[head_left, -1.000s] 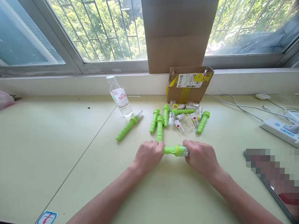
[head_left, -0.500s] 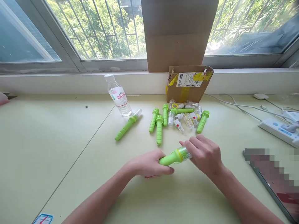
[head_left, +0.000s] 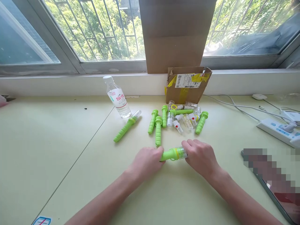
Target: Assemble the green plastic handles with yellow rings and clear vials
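A green plastic watering spike [head_left: 169, 154] lies crosswise between my hands, just above the table. My left hand [head_left: 148, 160] is wrapped round its green shaft, so the tapered end is hidden. On its other end sits a clear ribbed cap [head_left: 182, 152] with a yellow ring at its base. My right hand [head_left: 200, 155] grips that cap by its outer end. Past my hands lie several more green spikes, one of them [head_left: 158, 132] pointing toward me. Among them are loose clear caps [head_left: 187, 122] and white pieces with red dots [head_left: 177, 125]. A capped spike [head_left: 126, 128] rests at the left.
A water bottle [head_left: 117, 97] stands behind the capped spike. The open cardboard box [head_left: 181, 93] is against the window wall. At right are a power strip [head_left: 278, 131] with white cables and a phone [head_left: 267, 187]. A sticker [head_left: 42, 221] shows at the lower left.
The held spike has turned from slanting up to the right to nearly level. My left hand has rotated, its knuckles now on top; my right hand has dropped slightly, still on the cap.
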Motion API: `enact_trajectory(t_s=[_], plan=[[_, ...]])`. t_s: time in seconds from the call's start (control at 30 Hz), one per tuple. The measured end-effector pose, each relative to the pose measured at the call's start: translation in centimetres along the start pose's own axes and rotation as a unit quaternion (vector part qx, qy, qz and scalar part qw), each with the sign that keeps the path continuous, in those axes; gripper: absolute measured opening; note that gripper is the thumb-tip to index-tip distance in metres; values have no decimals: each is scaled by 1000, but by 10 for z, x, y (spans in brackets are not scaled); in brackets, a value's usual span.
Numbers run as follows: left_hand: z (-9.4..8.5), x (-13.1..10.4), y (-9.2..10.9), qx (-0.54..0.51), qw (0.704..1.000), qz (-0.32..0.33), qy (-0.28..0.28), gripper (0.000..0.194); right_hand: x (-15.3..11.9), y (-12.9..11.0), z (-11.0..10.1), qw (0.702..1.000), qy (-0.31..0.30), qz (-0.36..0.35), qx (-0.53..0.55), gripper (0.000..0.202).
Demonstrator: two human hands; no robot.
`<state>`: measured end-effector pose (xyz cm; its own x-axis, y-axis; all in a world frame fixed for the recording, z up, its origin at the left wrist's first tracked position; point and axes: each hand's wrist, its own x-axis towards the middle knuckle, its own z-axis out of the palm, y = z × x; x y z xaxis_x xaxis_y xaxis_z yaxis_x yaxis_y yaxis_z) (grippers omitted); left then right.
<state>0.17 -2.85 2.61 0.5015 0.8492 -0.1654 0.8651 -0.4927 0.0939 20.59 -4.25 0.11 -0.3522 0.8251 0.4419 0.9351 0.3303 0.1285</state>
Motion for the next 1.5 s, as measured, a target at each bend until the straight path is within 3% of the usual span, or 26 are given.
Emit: enact_trajectory(t_s=[0.17,0.23,0.3,0.33,0.4,0.47,0.5,0.53,0.6,0.67,0.77,0.93,1.03,1.17,1.3,1.4,1.43,1.5], plan=[[7,2,2,48,998,13,44,14,-1,1,4,999,-35,26,22,18],[2,1,2,-10,1000,-5,28,11,0,3,5,1000,0,9,17,19],[-6,0,-1,-136,990,-14,-29,9,2,4,5,996,81,-22,-1,21],[-11,-1,-3,-239,965,3,-110,10,3,4,3,990,133,-40,-11,22],[-20,-3,-6,-418,852,10,-314,12,5,5,-1,969,236,-66,-19,24],[-27,-4,-8,-495,765,15,-411,15,5,4,-5,949,304,-78,-17,21],[-29,-4,-7,-511,751,11,-418,18,5,4,-7,944,321,-78,-17,21],[-30,-5,-6,-513,756,0,-407,22,5,4,-8,942,326,-75,-17,21],[-28,-7,-2,-479,805,-34,-347,29,5,4,-6,950,305,-67,-21,24],[-23,-8,2,-425,857,-70,-283,28,5,5,-1,962,264,-60,-30,28],[-10,-8,7,-362,901,-104,-213,21,5,7,7,976,203,-66,-38,29],[3,-8,13,-205,973,-75,-80,20,2,10,12,987,149,-64,-23,27],[5,-5,10,-47,998,-47,-5,14,1,6,9,994,103,-39,-23,25],[5,0,2,80,996,2,47,20,-1,-2,5,998,58,14,-21,25],[1,0,0,28,999,0,26,13,-2,-7,7,997,68,31,-22,25],[-10,-3,-3,-149,987,1,-54,9,1,-7,10,988,152,20,-37,30],[-14,-5,-4,-238,965,-4,-112,12,2,-7,10,982,185,7,-42,30],[-23,-6,-8,-396,883,-25,-252,12,4,-6,8,969,245,-17,-38,34]])
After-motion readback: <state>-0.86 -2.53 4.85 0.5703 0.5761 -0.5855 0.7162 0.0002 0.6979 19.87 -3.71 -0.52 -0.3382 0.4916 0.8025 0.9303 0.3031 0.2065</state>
